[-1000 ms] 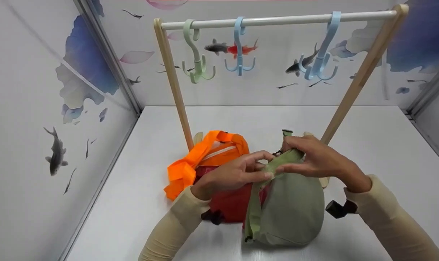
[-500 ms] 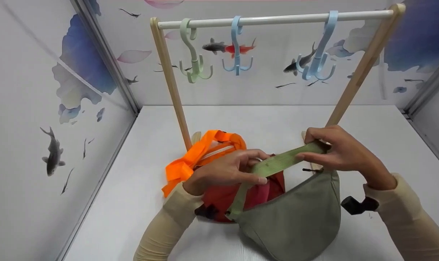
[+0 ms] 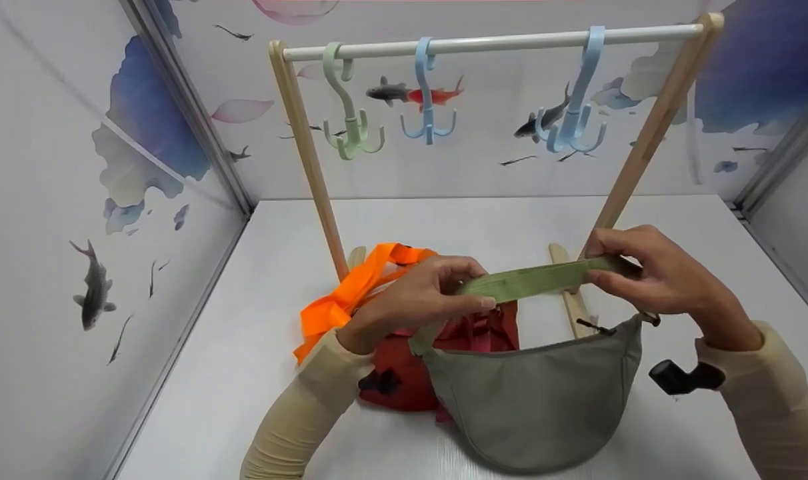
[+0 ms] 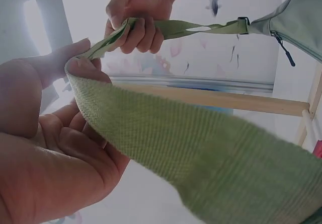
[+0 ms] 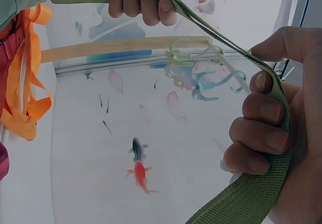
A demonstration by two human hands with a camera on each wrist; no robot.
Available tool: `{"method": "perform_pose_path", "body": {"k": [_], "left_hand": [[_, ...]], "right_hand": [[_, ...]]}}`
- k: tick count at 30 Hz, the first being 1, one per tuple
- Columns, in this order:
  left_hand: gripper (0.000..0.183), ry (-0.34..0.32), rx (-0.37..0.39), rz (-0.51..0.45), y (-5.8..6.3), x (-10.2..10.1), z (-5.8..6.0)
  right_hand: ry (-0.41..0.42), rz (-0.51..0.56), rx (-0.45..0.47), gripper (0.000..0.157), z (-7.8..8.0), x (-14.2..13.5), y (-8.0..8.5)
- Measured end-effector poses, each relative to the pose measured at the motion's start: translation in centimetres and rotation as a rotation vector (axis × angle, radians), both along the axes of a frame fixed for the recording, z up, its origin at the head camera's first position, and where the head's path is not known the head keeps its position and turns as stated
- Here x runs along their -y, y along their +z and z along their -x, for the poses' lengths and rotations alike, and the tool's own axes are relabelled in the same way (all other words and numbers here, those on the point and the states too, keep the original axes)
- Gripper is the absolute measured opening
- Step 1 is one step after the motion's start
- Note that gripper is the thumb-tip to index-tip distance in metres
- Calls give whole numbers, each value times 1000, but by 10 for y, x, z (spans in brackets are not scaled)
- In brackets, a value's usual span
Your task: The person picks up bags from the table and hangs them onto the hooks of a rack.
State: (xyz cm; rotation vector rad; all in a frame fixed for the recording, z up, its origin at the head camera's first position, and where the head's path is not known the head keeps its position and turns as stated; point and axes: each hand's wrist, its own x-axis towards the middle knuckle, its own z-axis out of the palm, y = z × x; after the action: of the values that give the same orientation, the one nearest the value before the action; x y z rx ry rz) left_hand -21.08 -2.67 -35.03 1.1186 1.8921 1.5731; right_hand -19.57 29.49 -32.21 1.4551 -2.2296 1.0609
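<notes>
A grey-green crossbody bag (image 3: 537,400) hangs by its green strap (image 3: 531,281) in front of the rack, its zip edge upward. My left hand (image 3: 421,293) pinches the strap near its left part. On the right, my right hand (image 3: 654,270) grips the same strap, the stretch between both hands held taut. In the right wrist view, the right fingers (image 5: 259,133) curl round the webbing. The left wrist view shows the strap (image 4: 191,143) running over the left fingers. Behind the bag lies a red bag (image 3: 404,373), partly hidden, with an orange bag (image 3: 341,307) beyond it.
A wooden rack with a white rail (image 3: 497,45) stands behind the bags. From it hang a green hook (image 3: 352,127), a blue hook (image 3: 428,100) and another blue hook (image 3: 574,113). The rack's wooden foot (image 3: 574,307) lies near the right hand.
Both hands have spread apart, the right hand moving rightward, drawing the strap straight. The grey-green bag has swung from a folded, sideways pose to hang broadside between the hands.
</notes>
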Motion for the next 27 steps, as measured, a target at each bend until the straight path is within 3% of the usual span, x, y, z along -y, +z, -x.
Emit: {"method": "perform_pose_path", "body": {"k": [3, 9, 20, 27], "left_hand": [[20, 14, -5, 6, 5, -1, 0], [20, 50, -21, 15, 14, -3, 4], [24, 201, -114, -32, 33, -4, 10], [21, 218, -161, -67, 44, -7, 14]], "right_hand": [[-19, -11, 5, 14, -2, -3, 3], [-89, -19, -3, 23, -4, -10, 7], [-162, 10, -89, 27, -4, -15, 17], [-190, 24, -93, 28, -8, -21, 26]]}}
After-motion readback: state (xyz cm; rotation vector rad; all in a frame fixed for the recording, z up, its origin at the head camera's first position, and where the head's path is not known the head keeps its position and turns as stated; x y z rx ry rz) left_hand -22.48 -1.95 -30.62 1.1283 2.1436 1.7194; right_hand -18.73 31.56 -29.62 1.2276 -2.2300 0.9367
